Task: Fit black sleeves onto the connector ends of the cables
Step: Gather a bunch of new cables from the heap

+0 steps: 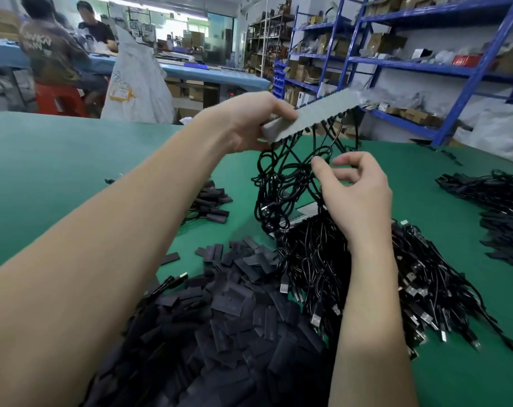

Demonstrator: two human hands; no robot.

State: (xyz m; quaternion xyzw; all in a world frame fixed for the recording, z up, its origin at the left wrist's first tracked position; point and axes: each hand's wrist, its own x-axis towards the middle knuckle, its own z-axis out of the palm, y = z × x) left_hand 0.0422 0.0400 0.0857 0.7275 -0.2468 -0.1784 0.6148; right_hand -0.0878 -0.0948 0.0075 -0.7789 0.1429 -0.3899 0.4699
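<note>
My left hand (249, 121) grips one end of a long grey strip (314, 114) and holds it up above the green table (73, 160). Several black cables (287, 177) hang from the strip's lower edge in tangled loops. My right hand (355, 189) is just below the strip, its fingers curled and pinching one hanging cable loop. A big heap of flat black sleeves (234, 312) lies in front of me. To its right lies a pile of black cables with metal USB connectors (411, 289).
A small group of sleeved cable ends (211, 201) lies left of the hanging cables, and more finished cables (496, 198) are piled at the right edge. Blue shelving (425, 63) with boxes stands behind. Two people work at a far blue bench (208, 73).
</note>
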